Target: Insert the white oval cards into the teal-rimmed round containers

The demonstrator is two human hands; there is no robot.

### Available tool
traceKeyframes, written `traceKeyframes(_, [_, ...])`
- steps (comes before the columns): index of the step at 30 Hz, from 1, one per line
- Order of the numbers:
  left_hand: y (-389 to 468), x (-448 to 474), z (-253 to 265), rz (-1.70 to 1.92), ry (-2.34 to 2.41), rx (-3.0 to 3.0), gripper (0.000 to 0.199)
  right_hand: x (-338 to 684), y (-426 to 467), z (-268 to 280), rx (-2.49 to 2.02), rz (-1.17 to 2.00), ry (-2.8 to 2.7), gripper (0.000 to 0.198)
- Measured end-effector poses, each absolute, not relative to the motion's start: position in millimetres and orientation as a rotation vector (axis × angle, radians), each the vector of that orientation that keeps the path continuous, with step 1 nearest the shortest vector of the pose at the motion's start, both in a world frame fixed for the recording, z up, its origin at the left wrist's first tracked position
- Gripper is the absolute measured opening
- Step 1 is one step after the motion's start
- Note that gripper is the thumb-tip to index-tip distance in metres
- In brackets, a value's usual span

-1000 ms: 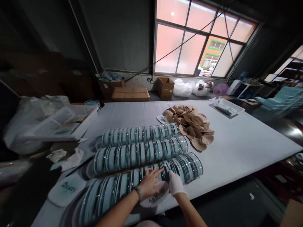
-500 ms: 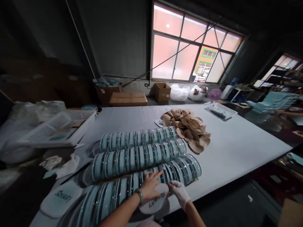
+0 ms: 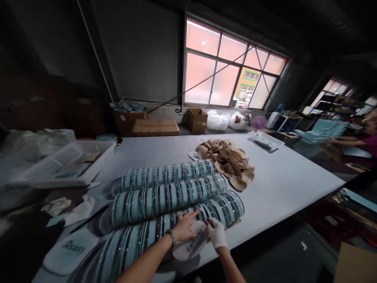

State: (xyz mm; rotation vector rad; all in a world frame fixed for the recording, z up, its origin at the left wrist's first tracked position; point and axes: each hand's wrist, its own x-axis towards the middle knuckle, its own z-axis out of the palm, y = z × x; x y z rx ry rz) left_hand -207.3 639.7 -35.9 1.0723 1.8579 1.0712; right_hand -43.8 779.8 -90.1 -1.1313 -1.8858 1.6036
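Note:
Three rows of overlapping round blue-and-clear discs (image 3: 171, 192) lie across the white table (image 3: 279, 184). My bare left hand (image 3: 183, 228), with a bracelet at the wrist, rests flat on the nearest row, fingers spread. My gloved right hand (image 3: 216, 232) pinches the edge of a white printed pouch (image 3: 190, 245) that lies under both hands at the table's front edge. A pile of tan shell-shaped pieces (image 3: 228, 161) sits beyond the rows.
A second white printed pouch (image 3: 69, 251) lies at the front left. A white plastic basket (image 3: 67, 161) stands to the left, a small tray (image 3: 265, 140) at the far right. Cardboard boxes (image 3: 156, 126) and bags sit below the window. Another person's arm (image 3: 344, 141) reaches in at far right.
My view has swung to the right and slightly up. My gloved right hand has shifted left onto the pouch's edge; my left hand stays on the nearest row.

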Motion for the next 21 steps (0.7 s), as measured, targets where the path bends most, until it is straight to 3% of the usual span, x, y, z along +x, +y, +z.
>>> traceKeyframes(2, [633.5,-204.4,-39.5,1.305,1.845,0.854,0.015,-32.7,764.0,-91.7,-1.162,1.445,-1.676,0.072])
traceKeyframes(6, [619.2,-179.7,-39.9,1.551,1.786,0.493,0.066,-26.8,719.7,-89.1,-1.104,1.529,-1.587,0.089])
traceKeyframes(8, [611.8,-160.5,-34.1,1.635,1.634,0.337,0.085,-28.7,701.4,-84.0,-1.057,1.495,-1.631,0.083])
traceKeyframes(11, [597.7,-135.5,-24.6,1.678,1.292,0.11,0.098,-23.5,693.2,-73.1,-0.976,1.263,-1.715,0.054])
traceKeyframes(13, [583.7,-127.2,-23.7,1.633,1.199,0.068,0.097,-11.4,703.1,-64.4,-1.002,1.163,-1.705,0.046])
traceKeyframes(16, [556.4,-130.5,-31.4,1.507,1.372,0.151,0.087,11.3,733.1,-48.5,-1.257,1.099,-1.441,0.06])
traceKeyframes(18, [540.0,-142.3,-36.4,1.319,1.631,0.415,0.071,19.1,751.2,-35.6,-1.32,1.055,-1.421,0.065])
traceKeyframes(21, [532.6,-169.0,-33.9,1.017,1.827,0.876,0.04,8.1,757.4,-12.5,-1.152,0.919,-1.856,0.046])
